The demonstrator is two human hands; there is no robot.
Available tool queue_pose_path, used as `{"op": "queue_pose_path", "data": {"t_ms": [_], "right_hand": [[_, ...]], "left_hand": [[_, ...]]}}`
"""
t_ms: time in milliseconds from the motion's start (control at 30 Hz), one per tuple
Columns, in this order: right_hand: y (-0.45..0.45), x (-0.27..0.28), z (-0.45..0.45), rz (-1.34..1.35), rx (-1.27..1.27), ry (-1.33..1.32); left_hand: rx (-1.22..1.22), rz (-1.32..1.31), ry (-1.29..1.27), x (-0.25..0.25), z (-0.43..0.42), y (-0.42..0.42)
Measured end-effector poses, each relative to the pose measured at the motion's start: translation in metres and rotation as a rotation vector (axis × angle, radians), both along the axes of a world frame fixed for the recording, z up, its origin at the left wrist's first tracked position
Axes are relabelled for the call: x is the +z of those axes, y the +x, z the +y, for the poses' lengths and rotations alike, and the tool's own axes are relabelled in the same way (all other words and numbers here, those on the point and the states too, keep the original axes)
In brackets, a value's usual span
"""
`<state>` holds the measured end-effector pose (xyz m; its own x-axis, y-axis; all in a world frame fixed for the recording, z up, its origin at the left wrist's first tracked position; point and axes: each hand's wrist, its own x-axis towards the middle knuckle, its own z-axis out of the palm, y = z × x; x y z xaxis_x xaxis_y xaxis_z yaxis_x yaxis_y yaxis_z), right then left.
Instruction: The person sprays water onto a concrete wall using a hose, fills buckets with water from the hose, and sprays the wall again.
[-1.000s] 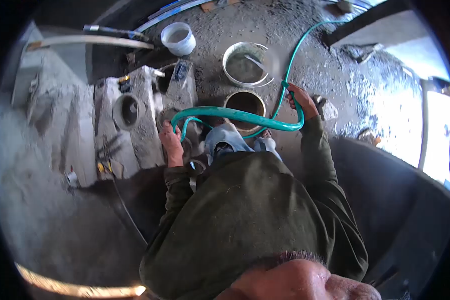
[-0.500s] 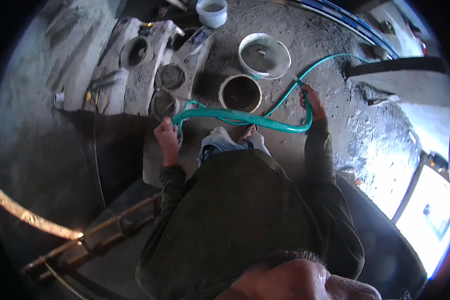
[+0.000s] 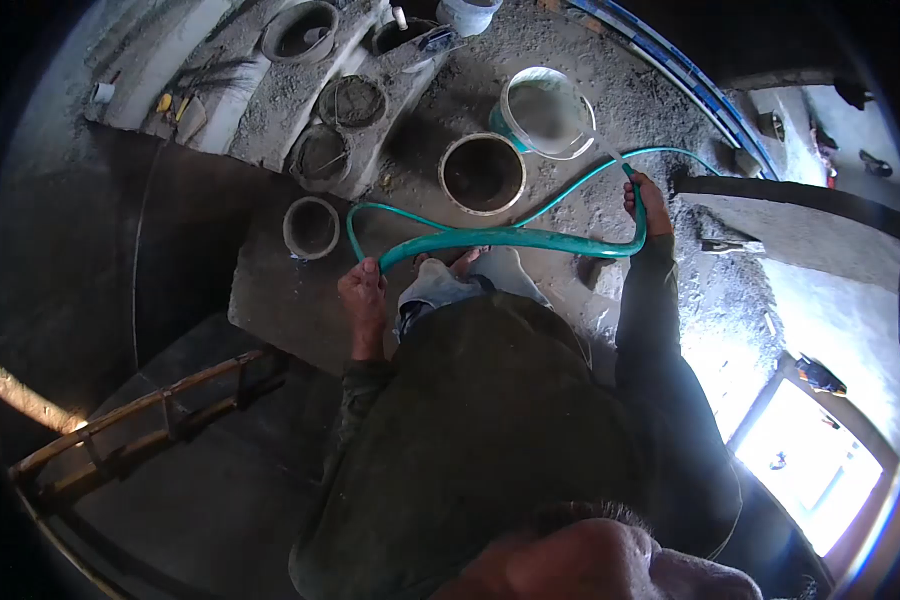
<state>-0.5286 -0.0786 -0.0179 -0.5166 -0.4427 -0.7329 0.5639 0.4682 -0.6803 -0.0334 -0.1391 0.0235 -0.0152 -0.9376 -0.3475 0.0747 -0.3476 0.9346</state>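
A green hose (image 3: pixel 510 238) stretches across in front of me, held in both fists. My left hand (image 3: pixel 365 293) is closed round it at the left, where it bends back into a thinner-looking length. My right hand (image 3: pixel 651 205) grips the hose near its end, which points up and left. Water leaves that end toward a pail (image 3: pixel 503 118) with a wire handle, and the surface inside looks pale and blurred. Below the pail stands a round bucket (image 3: pixel 446 172) with dark contents. Another small bucket (image 3: pixel 292 236) is just beyond my left hand.
Several more buckets sit upper left, among them a grey tub (image 3: pixel 268 42) on a rough ledge. A wooden ladder (image 3: pixel 170 418) lies lower left. At right are a low wall (image 3: pixel 800 205) and a bright opening (image 3: pixel 815 465). Wet, gritty floor (image 3: pixel 625 95) surrounds the pail.
The view has turned, so the ledge tubs shift upward and the ladder leftward. The small bucket by my left hand now shows fully. Both hands keep hold of the hose.
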Motion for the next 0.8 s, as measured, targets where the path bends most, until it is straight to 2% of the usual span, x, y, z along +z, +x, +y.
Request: {"op": "queue_pose_path", "data": {"t_ms": [67, 167, 333, 567, 667, 800], "right_hand": [[0.005, 0.004, -0.005, -0.013, 0.007, 0.002], [-0.003, -0.006, -0.01, 0.018, 0.04, 0.059], [-0.007, -0.009, -0.024, 0.081, 0.076, 0.008], [-0.057, -0.023, -0.059, 0.113, 0.275, 0.113], [-0.085, -0.04, -0.066, 0.126, 0.349, 0.055], [-0.103, -0.048, -0.071, 0.122, 0.421, 0.07]], "left_hand": [[-0.001, -0.071, 0.001, 0.004, 0.008, 0.009], [0.067, 0.004, 0.051, -0.001, 0.02, 0.021], [0.149, -0.038, -0.004, -0.005, 0.039, 0.029], [0.317, -0.219, -0.097, -0.004, 0.073, -0.012], [0.345, -0.243, -0.057, -0.01, 0.093, -0.032], [0.368, -0.325, -0.1, 0.01, 0.115, -0.072]]}}
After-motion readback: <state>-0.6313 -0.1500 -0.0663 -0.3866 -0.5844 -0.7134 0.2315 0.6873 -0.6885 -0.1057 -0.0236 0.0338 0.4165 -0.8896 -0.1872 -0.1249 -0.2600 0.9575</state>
